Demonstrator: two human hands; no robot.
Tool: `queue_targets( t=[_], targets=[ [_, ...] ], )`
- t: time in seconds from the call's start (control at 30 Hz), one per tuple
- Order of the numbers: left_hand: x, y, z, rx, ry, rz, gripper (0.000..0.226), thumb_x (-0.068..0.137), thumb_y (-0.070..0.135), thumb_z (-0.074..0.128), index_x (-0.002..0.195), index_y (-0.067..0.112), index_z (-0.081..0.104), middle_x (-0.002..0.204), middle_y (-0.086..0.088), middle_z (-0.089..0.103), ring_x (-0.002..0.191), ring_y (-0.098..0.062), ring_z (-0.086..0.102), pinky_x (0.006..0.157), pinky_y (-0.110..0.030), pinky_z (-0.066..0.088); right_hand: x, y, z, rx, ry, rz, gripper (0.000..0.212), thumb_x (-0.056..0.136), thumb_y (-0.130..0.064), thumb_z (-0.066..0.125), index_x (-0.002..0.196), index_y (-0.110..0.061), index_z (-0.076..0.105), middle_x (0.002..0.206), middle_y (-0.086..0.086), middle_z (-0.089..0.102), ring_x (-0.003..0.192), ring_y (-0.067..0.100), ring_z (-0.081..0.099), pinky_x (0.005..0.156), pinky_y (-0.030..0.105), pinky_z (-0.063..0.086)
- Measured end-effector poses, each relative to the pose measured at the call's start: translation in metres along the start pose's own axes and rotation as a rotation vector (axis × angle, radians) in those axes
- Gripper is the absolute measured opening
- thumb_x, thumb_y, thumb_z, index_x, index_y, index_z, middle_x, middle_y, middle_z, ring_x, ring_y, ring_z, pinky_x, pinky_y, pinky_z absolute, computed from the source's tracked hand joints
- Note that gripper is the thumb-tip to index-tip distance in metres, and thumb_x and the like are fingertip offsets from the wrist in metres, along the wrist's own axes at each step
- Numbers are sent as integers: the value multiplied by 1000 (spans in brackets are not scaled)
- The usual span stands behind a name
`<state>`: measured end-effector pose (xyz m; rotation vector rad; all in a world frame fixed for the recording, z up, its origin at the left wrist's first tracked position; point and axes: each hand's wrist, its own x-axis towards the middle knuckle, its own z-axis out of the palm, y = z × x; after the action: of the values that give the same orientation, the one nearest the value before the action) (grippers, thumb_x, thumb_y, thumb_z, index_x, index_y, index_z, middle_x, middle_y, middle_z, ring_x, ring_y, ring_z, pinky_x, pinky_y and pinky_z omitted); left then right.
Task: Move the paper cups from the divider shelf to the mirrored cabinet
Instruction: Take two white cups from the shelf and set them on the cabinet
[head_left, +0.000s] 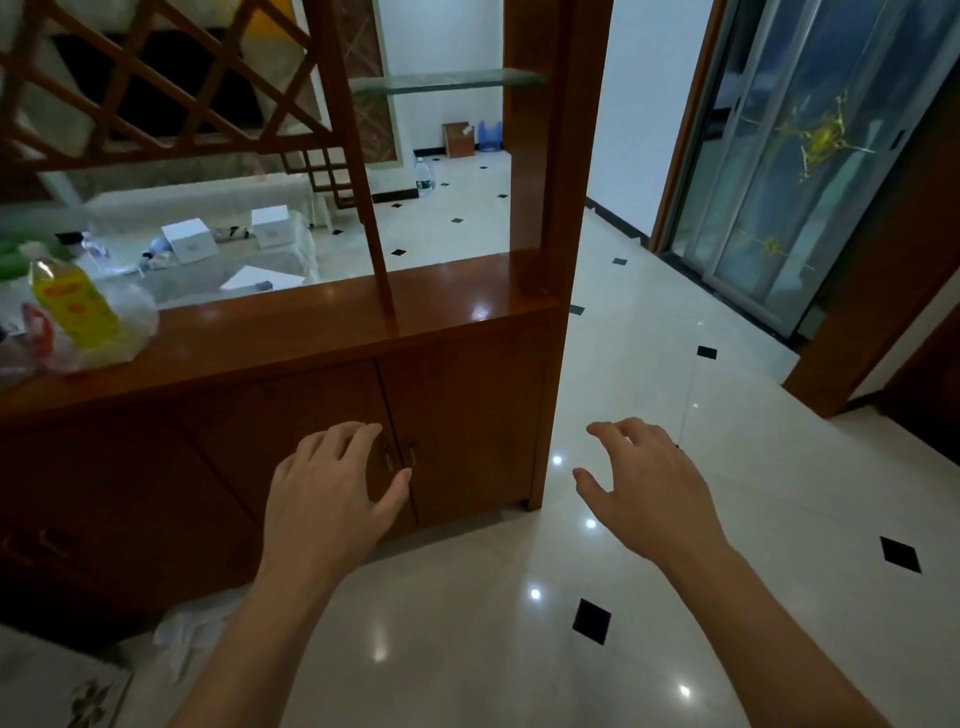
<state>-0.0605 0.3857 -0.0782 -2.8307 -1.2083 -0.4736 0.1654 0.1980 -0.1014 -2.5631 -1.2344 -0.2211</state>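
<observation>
The wooden divider shelf (322, 317) fills the left half of the view, with a glossy counter top, a lattice panel above and cabinet doors (457, 410) below. No paper cups show anywhere on it. My left hand (332, 493) is held out low in front of the cabinet doors, fingers apart, holding nothing. My right hand (644, 493) hovers over the tiled floor to the right of the divider's end post, fingers spread and empty. The mirrored cabinet is not in view.
A yellow drink bottle (72, 306) and clear plastic bags (119, 332) sit at the counter's left end. A glass shelf (447, 80) spans the divider higher up. Glossy white floor tiles (649, 364) lead right toward a sliding glass door (789, 171). A water bottle (423, 176) stands on the far floor.
</observation>
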Motion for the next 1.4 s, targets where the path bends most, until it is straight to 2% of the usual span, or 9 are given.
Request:
queue_targets(
  t=[0.23, 0.57, 0.7, 0.87, 1.13, 1.23, 1.4],
  targets=[
    [109, 6, 40, 18, 10, -26, 60, 85, 60, 47, 133, 23, 52, 131, 1, 57, 120, -22, 52, 91, -41, 48, 122, 18, 37, 31, 2, -52, 52, 86, -53, 53, 130, -24, 53, 125, 2, 59, 113, 22, 55, 85, 35, 47],
    [288, 35, 78, 46, 25, -161, 65, 86, 64, 42, 140, 28, 43, 142, 2, 49, 130, -21, 44, 103, -43, 42, 333, 62, 74, 125, -10, -146, 51, 86, -54, 53, 129, -27, 51, 124, -1, 58, 112, 21, 55, 90, 38, 49],
    [331, 36, 85, 48, 35, -201, 64, 85, 64, 46, 138, 27, 47, 139, 2, 52, 128, -20, 47, 101, -40, 43, 393, 62, 81, 155, -44, -183, 53, 87, -56, 50, 132, -28, 50, 128, -3, 56, 115, 19, 53, 96, 39, 47],
    [367, 26, 83, 31, 64, -247, 64, 84, 64, 47, 136, 27, 48, 137, 1, 54, 126, -21, 49, 99, -42, 43, 446, 56, 77, 161, -25, -226, 53, 86, -54, 51, 131, -26, 52, 127, -2, 58, 113, 20, 54, 94, 40, 49],
    [419, 16, 29, 52, 302, -216, 52, 86, 57, 49, 125, 22, 54, 126, -6, 61, 111, -27, 57, 86, -42, 49, 501, 30, 18, 170, 118, -274, 49, 87, -52, 53, 129, -25, 53, 129, 0, 58, 115, 20, 53, 95, 40, 47],
    [439, 11, -2, 59, 409, -172, 57, 83, 55, 48, 125, 17, 57, 126, -6, 61, 112, -26, 56, 88, -41, 47, 518, 20, -19, 195, 213, -294, 51, 86, -49, 57, 130, -24, 53, 129, 1, 58, 113, 22, 53, 92, 39, 47],
    [472, 8, -65, 92, 613, -51, 57, 83, 50, 51, 127, 15, 56, 126, -6, 60, 113, -26, 53, 92, -40, 44, 541, -2, -87, 287, 425, -353, 55, 83, -52, 52, 129, -24, 54, 125, 1, 60, 112, 23, 53, 88, 43, 49]
  ],
)
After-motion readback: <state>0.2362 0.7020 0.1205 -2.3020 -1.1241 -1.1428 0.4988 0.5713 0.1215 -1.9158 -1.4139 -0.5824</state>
